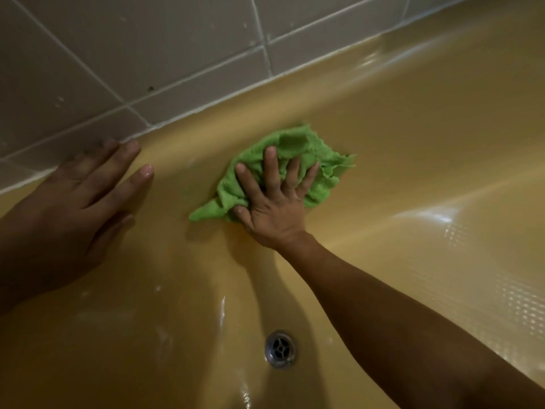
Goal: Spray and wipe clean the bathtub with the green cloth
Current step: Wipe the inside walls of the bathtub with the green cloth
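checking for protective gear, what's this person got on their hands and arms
Nothing worn that shows. The left hand and right hand are bare: no gloves, and no rings that can be made out. The right forearm is bare too, with no sleeve, watch or band in view.

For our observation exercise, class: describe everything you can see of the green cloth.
The green cloth is bright green, soft-looking fabric with ragged, frayed edges. It lies crumpled against the yellow bathtub's inner wall, just below the rim. The right hand presses it with spread, straight fingers; one pointed corner trails out beside the thumb.
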Tool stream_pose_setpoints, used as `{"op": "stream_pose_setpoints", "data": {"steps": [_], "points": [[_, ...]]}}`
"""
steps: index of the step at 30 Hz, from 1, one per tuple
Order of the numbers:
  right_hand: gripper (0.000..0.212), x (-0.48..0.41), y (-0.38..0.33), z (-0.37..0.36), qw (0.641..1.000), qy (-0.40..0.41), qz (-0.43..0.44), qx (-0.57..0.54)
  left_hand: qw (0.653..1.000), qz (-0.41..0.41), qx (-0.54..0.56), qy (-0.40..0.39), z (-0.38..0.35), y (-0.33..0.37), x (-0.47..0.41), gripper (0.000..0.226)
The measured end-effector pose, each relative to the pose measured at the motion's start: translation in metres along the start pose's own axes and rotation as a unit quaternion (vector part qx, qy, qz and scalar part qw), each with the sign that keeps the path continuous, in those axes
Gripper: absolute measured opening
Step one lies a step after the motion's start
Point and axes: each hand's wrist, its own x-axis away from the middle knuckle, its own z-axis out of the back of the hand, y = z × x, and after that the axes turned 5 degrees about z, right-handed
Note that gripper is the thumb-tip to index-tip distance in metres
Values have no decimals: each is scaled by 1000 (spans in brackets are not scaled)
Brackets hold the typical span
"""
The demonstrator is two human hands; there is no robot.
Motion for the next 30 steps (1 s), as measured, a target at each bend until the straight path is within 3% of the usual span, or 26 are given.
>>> {"op": "stream_pose_setpoints", "data": {"steps": [3, 7, 12, 14, 17, 21, 23, 25, 26, 28, 30], "points": [[89, 29, 37, -5, 999, -32, -17, 15, 1000, 21, 3, 1, -8, -2, 3, 65], [106, 29, 70, 8, 990, -28, -136, -42, 1000, 17, -3, -3, -9, 1, 1, 62], [101, -17, 54, 35, 967, 37, -225, -110, 999, -44, -17, 3, -3, 1, -21, 64], [102, -33, 40, 43, 972, 44, -207, -102, 998, -56, -26, 10, -2, 3, -26, 64], [101, -38, 22, 43, 995, 17, -84, -42, 997, -61, -33, 20, -4, 4, -32, 63], [80, -13, 31, 24, 994, -18, 101, 37, 999, -23, -28, 1, -16, -1, -31, 66], [68, 10, 53, 12, 987, -35, 137, 70, 999, -9, -41, -16, -21, -2, -28, 68], [65, 37, 80, 2, 988, -53, 118, 84, 999, -6, -40, -16, -20, -1, -28, 65], [70, 49, 94, -1, 991, -57, 90, 84, 999, -5, -33, -14, -22, -1, -27, 72], [87, 63, 119, -2, 996, -61, 21, 65, 1000, -8, -13, -4, -20, 1, -29, 63], [91, 58, 133, 6, 997, -51, -50, 30, 999, -28, -15, -9, -19, 0, -35, 65]]}}
